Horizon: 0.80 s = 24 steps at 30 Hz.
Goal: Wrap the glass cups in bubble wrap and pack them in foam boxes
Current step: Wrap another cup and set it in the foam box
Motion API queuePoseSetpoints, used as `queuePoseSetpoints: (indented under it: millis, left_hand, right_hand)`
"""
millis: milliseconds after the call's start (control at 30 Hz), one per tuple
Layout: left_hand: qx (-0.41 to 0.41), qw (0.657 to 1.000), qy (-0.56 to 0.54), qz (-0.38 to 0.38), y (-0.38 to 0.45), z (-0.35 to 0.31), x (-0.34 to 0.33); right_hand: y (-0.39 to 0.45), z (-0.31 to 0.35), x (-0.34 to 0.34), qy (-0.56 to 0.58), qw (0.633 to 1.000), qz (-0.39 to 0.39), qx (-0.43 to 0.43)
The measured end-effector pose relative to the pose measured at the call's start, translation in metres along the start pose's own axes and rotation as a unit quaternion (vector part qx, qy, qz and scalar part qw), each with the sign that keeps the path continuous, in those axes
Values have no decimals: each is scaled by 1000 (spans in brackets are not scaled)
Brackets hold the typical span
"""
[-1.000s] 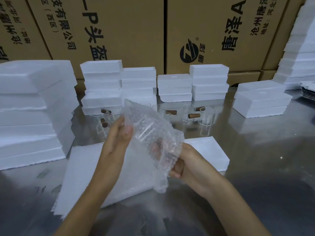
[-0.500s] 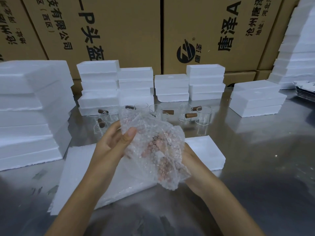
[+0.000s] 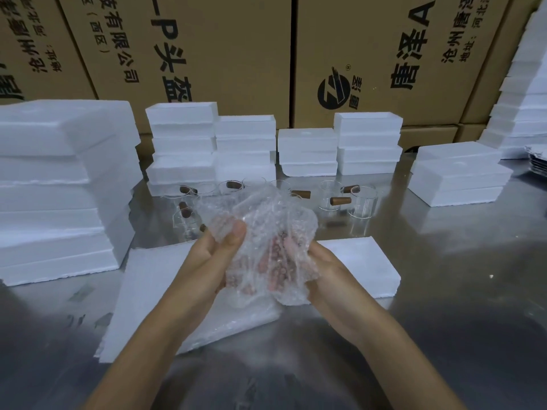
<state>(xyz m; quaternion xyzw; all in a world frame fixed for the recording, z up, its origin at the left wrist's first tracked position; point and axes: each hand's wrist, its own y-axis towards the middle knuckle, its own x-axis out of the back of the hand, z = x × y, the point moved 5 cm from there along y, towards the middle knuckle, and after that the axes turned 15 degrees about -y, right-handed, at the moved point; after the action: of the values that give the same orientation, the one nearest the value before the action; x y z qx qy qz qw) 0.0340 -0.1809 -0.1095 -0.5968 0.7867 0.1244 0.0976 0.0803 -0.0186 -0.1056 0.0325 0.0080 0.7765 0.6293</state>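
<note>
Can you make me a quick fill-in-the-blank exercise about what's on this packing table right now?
1. Both hands, the left hand and the right hand, hold a bundle of ____ wrap.
2. The bare glass cups on the table have ____ handles.
3. The white foam boxes stand in stacks in front of big ____ cartons.

Missing words: bubble; brown; cardboard

A bubble-wrap bundle (image 3: 260, 247) sits between the left hand (image 3: 213, 255) and right hand (image 3: 322, 267), above a foam sheet (image 3: 148, 297) on the steel table (image 3: 458, 306). Behind it stand glass cups (image 3: 362, 202); behind those, foam box stacks (image 3: 245, 149), then cardboard cartons (image 3: 236, 54). A taller foam stack (image 3: 59, 187) stands left.
</note>
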Motion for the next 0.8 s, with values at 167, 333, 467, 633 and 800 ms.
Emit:
queuePoseSetpoints:
  millis: [167, 333, 467, 633, 800]
  left_hand:
    - [-22, 999, 3, 42, -9, -6, -15]
    - [-19, 998, -59, 16, -10, -4, -17]
    - [-11, 992, -127, 6, -8, -7, -16]
    - [-1, 957, -282, 70, -10, -12, -29]
    - [62, 931, -307, 187, -21, 5, -62]
  right_hand:
    - [0, 4, -4, -141, 989, -28, 23]
    - [-3, 14, 11, -180, 974, -125, 57]
    - [-13, 22, 40, -72, 942, -306, 118]
    - [-23, 11, 41, -227, 943, -241, 42]
    - [-34, 4, 33, -59, 974, -210, 65]
